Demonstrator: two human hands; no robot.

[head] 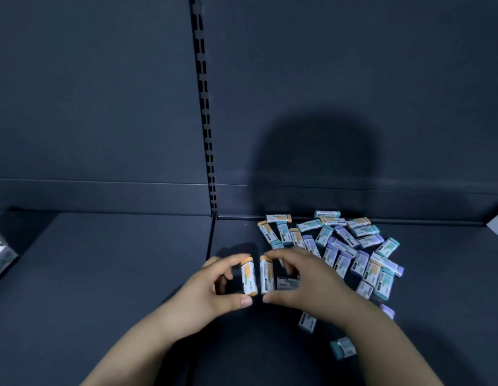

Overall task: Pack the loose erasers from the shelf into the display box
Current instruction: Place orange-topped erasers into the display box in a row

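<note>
orange-tipped erasers [248, 277], 2, held upright, long axes vertical, side by side.

Looks to be a retail shop. Fitted with a dark metal shelf [103, 274] and plain back panels [326, 65] meeting at a slotted upright [204, 112], as on store gondolas. Stocked with many identical sleeved erasers [345, 246], heaped loose near the back.

Left hand [214, 288] and right hand [303, 285] both pinching
</note>
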